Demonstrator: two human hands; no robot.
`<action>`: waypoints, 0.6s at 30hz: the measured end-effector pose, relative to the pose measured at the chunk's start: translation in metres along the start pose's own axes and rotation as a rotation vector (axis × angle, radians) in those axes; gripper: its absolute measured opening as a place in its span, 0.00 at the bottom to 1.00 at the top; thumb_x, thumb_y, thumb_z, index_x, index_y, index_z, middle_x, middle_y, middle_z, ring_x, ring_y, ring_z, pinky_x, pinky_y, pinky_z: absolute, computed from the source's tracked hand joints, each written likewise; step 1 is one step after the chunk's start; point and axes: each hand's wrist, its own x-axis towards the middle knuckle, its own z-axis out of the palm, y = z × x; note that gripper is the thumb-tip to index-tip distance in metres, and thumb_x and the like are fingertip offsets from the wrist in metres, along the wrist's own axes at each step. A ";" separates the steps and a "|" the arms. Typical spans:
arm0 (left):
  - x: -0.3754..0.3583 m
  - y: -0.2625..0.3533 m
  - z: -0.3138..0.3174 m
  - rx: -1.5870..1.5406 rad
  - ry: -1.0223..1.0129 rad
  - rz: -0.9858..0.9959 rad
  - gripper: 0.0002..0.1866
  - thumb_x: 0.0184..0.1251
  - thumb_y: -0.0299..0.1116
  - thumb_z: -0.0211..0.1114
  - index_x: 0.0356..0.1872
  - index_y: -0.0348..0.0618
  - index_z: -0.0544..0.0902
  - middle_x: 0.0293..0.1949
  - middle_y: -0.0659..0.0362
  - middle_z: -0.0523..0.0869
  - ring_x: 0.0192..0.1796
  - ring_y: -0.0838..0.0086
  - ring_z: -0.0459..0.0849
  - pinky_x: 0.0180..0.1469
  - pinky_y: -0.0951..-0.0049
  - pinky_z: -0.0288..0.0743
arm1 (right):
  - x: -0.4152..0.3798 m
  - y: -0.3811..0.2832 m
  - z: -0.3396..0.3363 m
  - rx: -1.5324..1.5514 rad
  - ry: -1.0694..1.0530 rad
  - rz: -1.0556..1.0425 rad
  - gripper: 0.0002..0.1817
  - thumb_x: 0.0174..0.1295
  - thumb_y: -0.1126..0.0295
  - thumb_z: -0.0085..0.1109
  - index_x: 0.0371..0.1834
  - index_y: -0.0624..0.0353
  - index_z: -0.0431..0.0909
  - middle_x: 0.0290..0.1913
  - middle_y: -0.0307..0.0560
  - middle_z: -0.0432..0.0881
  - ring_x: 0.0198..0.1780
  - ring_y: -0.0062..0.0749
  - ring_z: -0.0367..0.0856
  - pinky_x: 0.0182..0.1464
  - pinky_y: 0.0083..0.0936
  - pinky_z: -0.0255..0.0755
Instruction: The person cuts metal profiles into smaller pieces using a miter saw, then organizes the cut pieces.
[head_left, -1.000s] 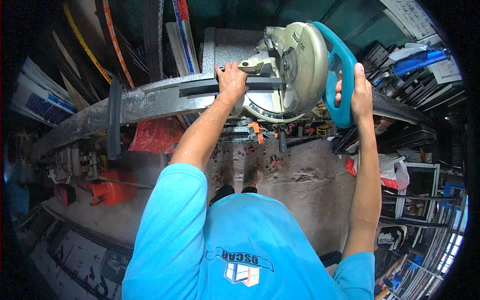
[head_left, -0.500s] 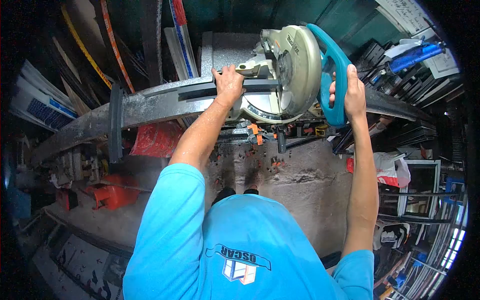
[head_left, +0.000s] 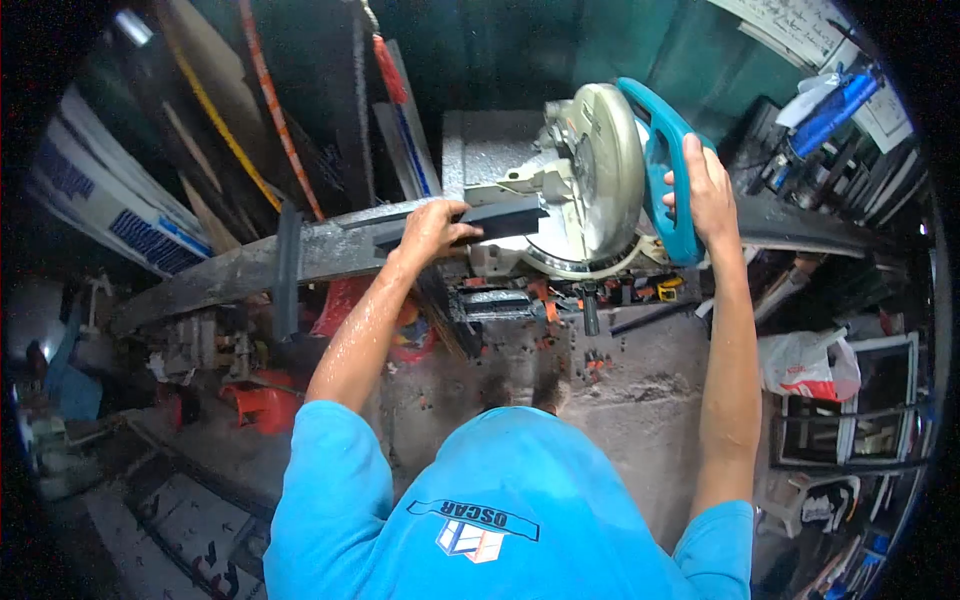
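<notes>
My right hand (head_left: 708, 195) is closed around the teal handle (head_left: 664, 140) of a miter saw (head_left: 610, 170), on the saw's right side. My left hand (head_left: 437, 235) grips a dark grey profile bar (head_left: 507, 216) to the left of the saw. The bar's right end lies near the saw's pale base and apart from the blade guard. Part of the bar is hidden under my fingers. The blade itself is mostly covered by the guard.
A long metal bench beam (head_left: 335, 250) runs left of the saw, with a dark profile (head_left: 287, 275) hung across it. Long strips lean behind it. Orange scraps lie under the saw. A white and red plastic bag (head_left: 808, 365) is at the right, near a framed panel (head_left: 885, 390).
My left hand has drawn the bar left and toward me, away from the fence and the blade. My right hand stays on the saw handle. The view has shifted slightly.
</notes>
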 end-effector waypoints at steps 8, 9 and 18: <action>-0.067 0.007 -0.007 -0.271 0.144 0.030 0.21 0.61 0.31 0.77 0.55 0.33 0.87 0.46 0.56 0.93 0.50 0.76 0.87 0.57 0.70 0.78 | -0.004 -0.010 -0.005 -0.398 0.146 -0.280 0.33 0.75 0.52 0.52 0.77 0.60 0.66 0.60 0.75 0.81 0.61 0.68 0.81 0.62 0.49 0.73; -0.071 -0.006 0.003 -0.410 0.150 0.002 0.22 0.64 0.31 0.76 0.57 0.32 0.85 0.49 0.56 0.91 0.52 0.76 0.86 0.59 0.70 0.78 | 0.000 -0.005 -0.006 -0.424 0.178 -0.374 0.33 0.75 0.53 0.53 0.78 0.60 0.64 0.61 0.75 0.80 0.62 0.68 0.81 0.63 0.48 0.73; -0.122 -0.058 0.015 -0.506 0.691 -0.202 0.27 0.73 0.45 0.72 0.59 0.30 0.83 0.54 0.52 0.90 0.55 0.72 0.86 0.60 0.69 0.77 | 0.002 -0.017 -0.011 -0.458 0.200 -0.408 0.32 0.77 0.56 0.54 0.80 0.58 0.63 0.64 0.70 0.80 0.62 0.61 0.83 0.63 0.44 0.74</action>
